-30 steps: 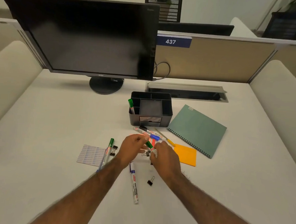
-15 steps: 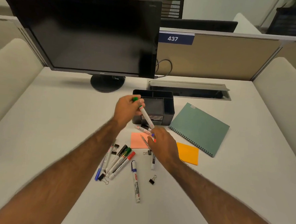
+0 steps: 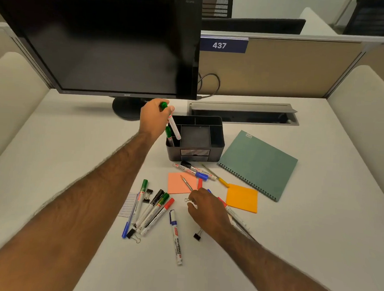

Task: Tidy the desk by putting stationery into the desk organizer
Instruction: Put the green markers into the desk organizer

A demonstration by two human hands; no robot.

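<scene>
My left hand (image 3: 154, 118) grips a white marker with a green cap (image 3: 173, 127), tilted, its lower end over the left compartment of the black desk organizer (image 3: 216, 133). Another green-capped marker (image 3: 169, 136) stands in that compartment. My right hand (image 3: 207, 211) lies palm down on the desk with curled fingers at the end of a thin pen (image 3: 186, 182) and beside a red-capped marker (image 3: 232, 212). Whether it grips either I cannot tell. Several markers (image 3: 153, 210), a blue-capped marker (image 3: 176, 236) and binder clips (image 3: 197, 235) lie loose on the desk.
A pink sticky pad (image 3: 177, 185), an orange pad (image 3: 241, 198) and a green spiral notebook (image 3: 259, 165) lie right of the pens. More markers (image 3: 194, 169) lie before the organizer. A monitor (image 3: 103, 43) and a cable tray (image 3: 242, 112) stand behind it.
My left hand lifted the green-capped marker from the pile and carried it up over the organizer's left compartment. My right hand drew back slightly toward me over the pens.
</scene>
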